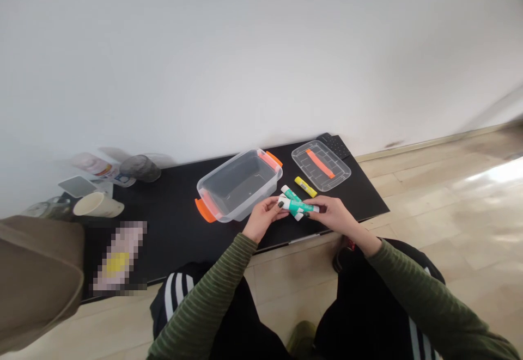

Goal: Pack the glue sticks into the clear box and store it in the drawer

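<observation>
A green-and-white glue stick [298, 206] lies level between my hands, just above the near edge of the black table. My left hand [262, 218] pinches its left end with thumb and fingers. Its right end is in the closed fingers of my right hand [333, 215]. Behind and under it, another green glue stick [289, 191] rests on the table, partly covered. A yellow stick [305, 187] with a label lies a little farther back. To the left stands a clear plastic box [261, 190], lidless, with orange latches at both ends; nothing shows inside.
The clear lid [342, 169] with an orange handle lies at the back right, beside a black dotted item [335, 145]. A paper cup [100, 205], a dark jar [141, 168] and a blurred-out packet [126, 245] are on the left. Brown fabric [38, 278] fills the lower left.
</observation>
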